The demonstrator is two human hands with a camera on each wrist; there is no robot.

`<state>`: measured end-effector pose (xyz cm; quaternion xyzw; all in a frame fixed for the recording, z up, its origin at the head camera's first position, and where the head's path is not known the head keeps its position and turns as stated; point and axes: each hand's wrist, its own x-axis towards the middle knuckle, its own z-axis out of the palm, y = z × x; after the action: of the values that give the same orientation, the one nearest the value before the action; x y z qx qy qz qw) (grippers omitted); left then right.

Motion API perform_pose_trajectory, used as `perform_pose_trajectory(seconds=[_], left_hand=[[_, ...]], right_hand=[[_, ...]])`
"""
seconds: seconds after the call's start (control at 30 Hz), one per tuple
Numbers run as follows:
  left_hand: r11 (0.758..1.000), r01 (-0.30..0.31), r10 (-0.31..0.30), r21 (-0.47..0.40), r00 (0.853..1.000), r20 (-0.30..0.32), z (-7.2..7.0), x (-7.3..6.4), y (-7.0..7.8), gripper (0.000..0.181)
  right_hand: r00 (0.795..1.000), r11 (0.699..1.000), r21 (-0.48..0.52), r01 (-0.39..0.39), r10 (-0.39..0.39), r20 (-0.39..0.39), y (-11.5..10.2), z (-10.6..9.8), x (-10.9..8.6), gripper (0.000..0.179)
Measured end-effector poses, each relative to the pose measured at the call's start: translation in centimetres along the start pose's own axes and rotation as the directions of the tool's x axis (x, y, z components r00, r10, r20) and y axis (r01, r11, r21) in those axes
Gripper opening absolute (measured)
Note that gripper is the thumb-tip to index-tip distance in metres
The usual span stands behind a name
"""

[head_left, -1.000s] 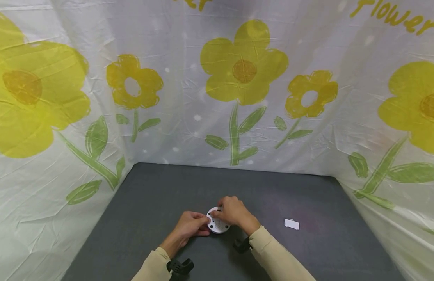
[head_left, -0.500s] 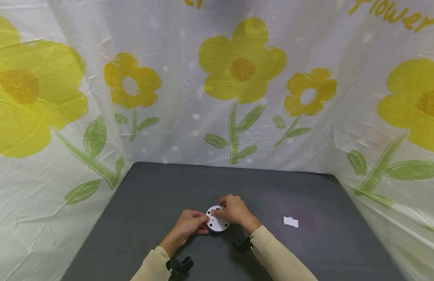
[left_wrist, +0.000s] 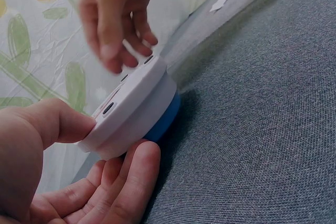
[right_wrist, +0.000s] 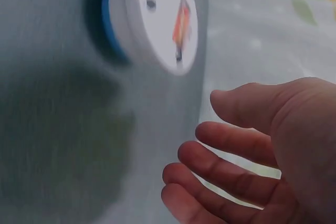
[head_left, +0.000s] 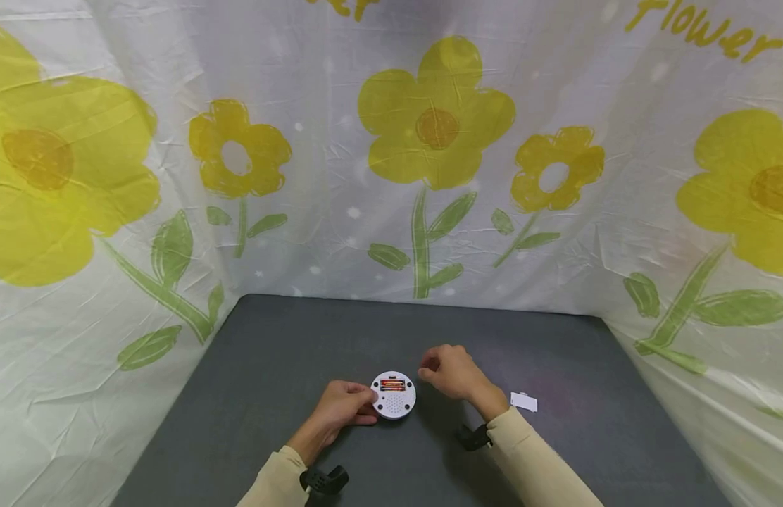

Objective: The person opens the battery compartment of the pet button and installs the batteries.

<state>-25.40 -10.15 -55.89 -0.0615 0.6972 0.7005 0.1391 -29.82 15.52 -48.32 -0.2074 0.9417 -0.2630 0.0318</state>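
A round white device with a blue lower part lies face-down on the table, its dark round feet and a patch of small holes upward. Its battery compartment is uncovered, and red-orange batteries sit inside. My left hand pinches the device's left edge, thumb on top and fingers beneath. To the right of the device, apart from it, my right hand hovers with loosely bent fingers and holds nothing. A small white battery cover lies farther right on the table.
A dark grey cloth-like surface covers the table. White curtains printed with yellow flowers stand along the back and both sides. A black strap device is on the left wrist, and another on the right.
My right hand has lifted off the device and moved right, uncovering the batteries in the compartment. The left hand keeps its hold, and the battery cover lies where it was.
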Motion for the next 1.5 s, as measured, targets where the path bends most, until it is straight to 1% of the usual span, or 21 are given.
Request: perform_pose_trajectory(seconds=[0.17, 0.27, 0.33, 0.47, 0.6, 0.8, 0.93, 1.07, 1.3, 1.5], left_hand=[[1.0, 0.013, -0.013, 0.006, 1.0, -0.014, 0.0, 0.1, -0.2, 0.022], [1.0, 0.012, -0.012, 0.005, 1.0, -0.02, -0.1, 0.1, -0.4, 0.023], [1.0, 0.009, -0.009, 0.006, 1.0, -0.022, -0.1, 0.1, -0.4, 0.024], [1.0, 0.011, -0.01, 0.007, 1.0, -0.018, -0.2, 0.0, -0.2, 0.025], [1.0, 0.016, -0.016, 0.007, 1.0, -0.016, -0.2, 0.0, 0.0, 0.025], [1.0, 0.011, -0.011, 0.0, 1.0, -0.011, -0.2, 0.1, -0.1, 0.025], [1.0, 0.005, -0.006, -0.009, 1.0, -0.014, -0.1, 0.1, -0.2, 0.024], [1.0, 0.004, -0.004, -0.009, 1.0, -0.018, 0.0, 0.2, -0.2, 0.024], [1.0, 0.01, -0.01, -0.006, 1.0, -0.004, -0.1, 0.3, -0.1, 0.024], [1.0, 0.008, -0.008, -0.007, 1.0, 0.002, 0.1, 0.2, 0.1, 0.024]], right_hand=[[0.998, 0.998, -0.03, -0.057, 0.057, -0.02, 2.6, -2.5, -1.6, 0.009], [0.996, 0.995, -0.045, -0.086, 0.085, -0.023, 4.0, -3.8, -2.7, 0.013], [0.996, 0.994, -0.055, -0.092, 0.091, -0.026, 4.9, -4.5, -3.4, 0.014], [0.995, 0.992, -0.078, -0.095, 0.093, -0.033, 6.6, -5.6, -4.4, 0.015], [0.994, 0.989, -0.106, -0.105, 0.101, -0.042, 8.2, -6.1, -5.4, 0.016], [0.992, 0.982, -0.147, -0.118, 0.112, -0.05, 9.8, -6.5, -6.9, 0.017], [0.99, 0.973, -0.183, -0.139, 0.132, -0.048, 10.8, -6.3, -7.6, 0.021], [0.989, 0.97, -0.198, -0.141, 0.132, -0.06, 11.7, -5.9, -8.1, 0.024], [0.992, 0.974, -0.196, -0.113, 0.099, -0.083, 13.2, -4.8, -8.8, 0.023], [0.993, 0.973, -0.215, -0.077, 0.054, -0.107, 13.7, -4.3, -9.2, 0.019]])
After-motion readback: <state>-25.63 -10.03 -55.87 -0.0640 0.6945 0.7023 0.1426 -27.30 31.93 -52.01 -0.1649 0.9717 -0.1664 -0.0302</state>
